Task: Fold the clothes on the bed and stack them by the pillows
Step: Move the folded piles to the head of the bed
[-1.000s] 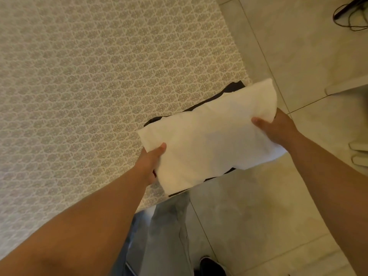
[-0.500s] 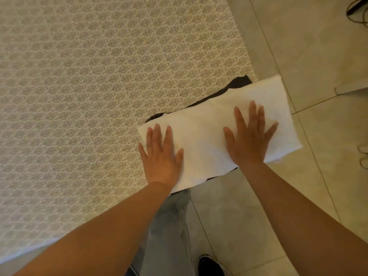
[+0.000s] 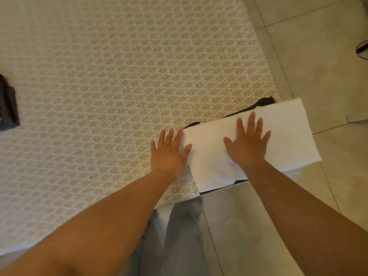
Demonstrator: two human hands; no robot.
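Note:
A folded white garment [image 3: 286,132] lies at the bed's near right corner, on top of a folded black garment [image 3: 265,101] whose edges stick out behind and below it. Part of the white one hangs past the bed's edge over the floor. My right hand [image 3: 247,144] rests flat on the white garment, fingers spread. My left hand [image 3: 169,152] lies flat on the bedspread [image 3: 119,86] at the garment's left edge, its thumb touching the cloth. Neither hand grips anything. No pillows are in view.
A dark folded item [image 3: 9,104] lies at the bed's far left edge of the view. Beige floor tiles [image 3: 318,56] run along the right, with a black cable [image 3: 361,48] at the top right. My grey trouser legs [image 3: 179,236] stand against the bed's near edge.
A second ago both hands held the white garment by its ends; they then laid it flat on the black one. Since then my left hand has slid off it onto the bedspread.

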